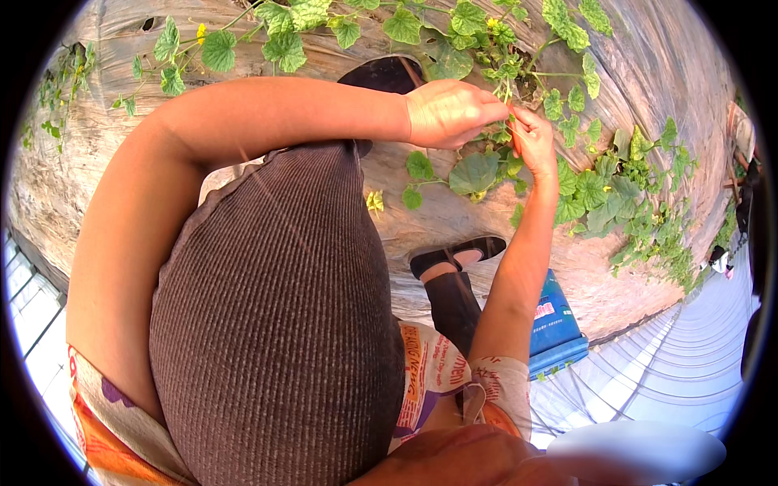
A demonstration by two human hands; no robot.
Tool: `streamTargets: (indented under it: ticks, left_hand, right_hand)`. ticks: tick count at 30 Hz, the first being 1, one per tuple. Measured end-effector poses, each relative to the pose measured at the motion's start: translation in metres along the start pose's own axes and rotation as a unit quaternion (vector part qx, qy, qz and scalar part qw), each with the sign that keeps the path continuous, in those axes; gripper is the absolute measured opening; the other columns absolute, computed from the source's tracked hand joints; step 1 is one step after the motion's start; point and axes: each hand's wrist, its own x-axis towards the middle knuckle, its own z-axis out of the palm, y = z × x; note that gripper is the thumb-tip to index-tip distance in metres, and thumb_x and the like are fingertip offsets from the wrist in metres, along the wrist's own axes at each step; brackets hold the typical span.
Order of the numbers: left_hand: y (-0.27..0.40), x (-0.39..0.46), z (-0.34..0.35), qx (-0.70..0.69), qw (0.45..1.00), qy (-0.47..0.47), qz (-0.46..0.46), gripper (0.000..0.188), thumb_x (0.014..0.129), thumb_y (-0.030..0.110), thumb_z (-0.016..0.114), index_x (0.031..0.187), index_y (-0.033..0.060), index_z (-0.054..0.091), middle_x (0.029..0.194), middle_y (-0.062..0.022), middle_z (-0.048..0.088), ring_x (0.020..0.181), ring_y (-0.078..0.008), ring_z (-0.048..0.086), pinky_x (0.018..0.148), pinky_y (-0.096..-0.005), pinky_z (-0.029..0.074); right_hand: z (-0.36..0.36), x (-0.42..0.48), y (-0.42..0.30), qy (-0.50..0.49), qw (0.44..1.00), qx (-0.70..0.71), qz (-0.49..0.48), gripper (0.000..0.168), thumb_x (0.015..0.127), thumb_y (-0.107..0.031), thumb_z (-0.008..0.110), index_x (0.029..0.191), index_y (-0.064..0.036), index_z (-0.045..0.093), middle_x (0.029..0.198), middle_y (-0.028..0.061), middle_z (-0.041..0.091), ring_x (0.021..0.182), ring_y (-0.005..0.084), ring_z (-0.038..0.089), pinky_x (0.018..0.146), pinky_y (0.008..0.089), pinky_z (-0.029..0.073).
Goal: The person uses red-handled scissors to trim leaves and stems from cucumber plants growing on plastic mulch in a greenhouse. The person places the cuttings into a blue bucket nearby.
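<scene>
My left hand (453,115) reaches in from the left, its fingertips pinched at a thin green vine stem (507,91). Fingertip to fingertip with it, my right hand (535,143) comes up from below and pinches the same spot. A small red-orange bit shows between the fingers; whether it is a tool or a lit fingertip cannot be told. Around both hands spread lobed green leaves (474,173) of a cucurbit vine, with a yellow flower (492,23) above. The exact grip is partly hidden by the fingers.
Wrinkled plastic film (340,109) covers the ground. A blue plastic bucket (556,328) lies tilted near my right forearm. My bent knee in ribbed fabric (279,304) fills the middle, with a black shoe (456,255) beside it. More vines (644,219) trail right; a yellowed leaf (375,200) lies near the knee.
</scene>
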Motion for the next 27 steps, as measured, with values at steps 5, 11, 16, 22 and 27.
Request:
streamTargets:
  ticks: [5, 11, 16, 22, 27]
  left_hand:
    - [0.000, 0.001, 0.000, 0.001, 1.000, 0.017, 0.003, 0.034, 0.082, -0.001, 0.063, 0.116, 0.0004, 0.056, 0.097, -0.0170, 0.065, 0.088, -0.0378, 0.066, 0.072, -0.0465, 0.054]
    - [0.004, 0.009, -0.002, -0.010, 0.999, 0.038, 0.016, 0.036, 0.082, -0.002, 0.062, 0.118, -0.0008, 0.055, 0.100, -0.0178, 0.065, 0.089, -0.0389, 0.066, 0.073, -0.0469, 0.054]
    - [0.003, 0.005, -0.003, -0.010, 1.000, 0.026, 0.003, 0.037, 0.083, -0.002, 0.062, 0.120, -0.0015, 0.055, 0.102, -0.0185, 0.065, 0.090, -0.0388, 0.066, 0.074, -0.0468, 0.055]
    - [0.005, 0.007, 0.002, -0.018, 1.000, 0.019, 0.003, 0.038, 0.082, -0.001, 0.061, 0.120, -0.0012, 0.055, 0.102, -0.0183, 0.064, 0.091, -0.0390, 0.066, 0.073, -0.0470, 0.055]
    - [0.006, 0.006, 0.001, -0.003, 1.000, 0.006, -0.011, 0.041, 0.080, -0.001, 0.062, 0.120, -0.0008, 0.056, 0.101, -0.0178, 0.064, 0.090, -0.0389, 0.066, 0.073, -0.0470, 0.055]
  right_hand:
    - [-0.012, -0.004, -0.020, 0.014, 0.999, -0.039, 0.026, 0.026, 0.096, -0.022, 0.069, 0.113, -0.003, 0.072, 0.063, -0.0029, 0.059, 0.049, 0.0050, 0.049, 0.042, 0.0221, 0.035]
    - [-0.020, -0.007, -0.024, 0.034, 0.997, -0.057, 0.042, 0.029, 0.091, -0.029, 0.075, 0.103, -0.002, 0.076, 0.060, -0.0051, 0.055, 0.049, 0.0044, 0.045, 0.044, 0.0239, 0.031]
    - [-0.018, -0.019, -0.048, 0.042, 0.994, -0.080, 0.064, 0.037, 0.092, -0.037, 0.075, 0.101, -0.001, 0.076, 0.061, -0.0055, 0.055, 0.051, 0.0037, 0.043, 0.047, 0.0222, 0.029]
    - [-0.016, -0.005, -0.039, 0.062, 0.994, -0.077, 0.038, 0.042, 0.092, -0.043, 0.073, 0.100, -0.001, 0.077, 0.060, -0.0066, 0.052, 0.054, 0.0032, 0.043, 0.051, 0.0227, 0.030]
    - [-0.012, 0.003, -0.039, 0.069, 0.995, -0.076, 0.005, 0.043, 0.091, -0.044, 0.074, 0.101, -0.002, 0.078, 0.059, -0.0066, 0.051, 0.054, 0.0041, 0.044, 0.050, 0.0244, 0.031]
